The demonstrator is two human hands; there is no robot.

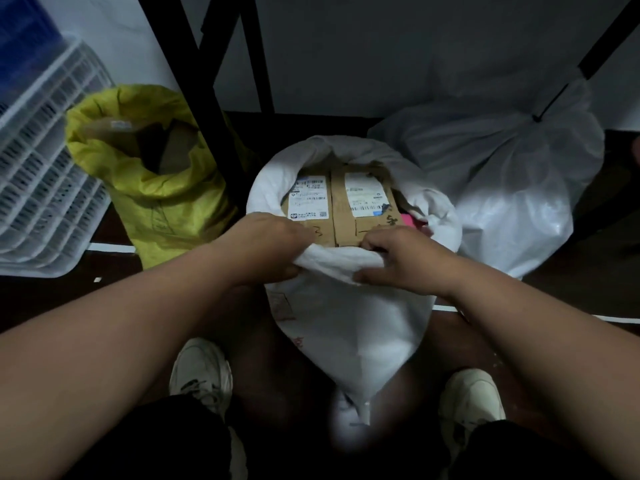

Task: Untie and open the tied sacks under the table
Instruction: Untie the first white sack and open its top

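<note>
A white woven sack (pixel 349 317) stands open on the floor between my feet. Its mouth is rolled back and shows cardboard parcels (pixel 341 199) with shipping labels. My left hand (pixel 268 249) and my right hand (pixel 401 258) both grip the near rolled rim of this sack, thumbs outside and fingers curled over the edge. To the left a yellow sack (pixel 152 188) stands with its mouth open, something brown inside. At the right rear sits another white sack (pixel 502 174), its neck bunched and tied with a dark cord (pixel 550 98).
Black table legs (pixel 207 98) rise behind the yellow sack and at the top right. Stacked white plastic crates (pixel 45 161) fill the left side. A grey wall closes the back. My white shoes (pixel 201 375) flank the sack on the dark floor.
</note>
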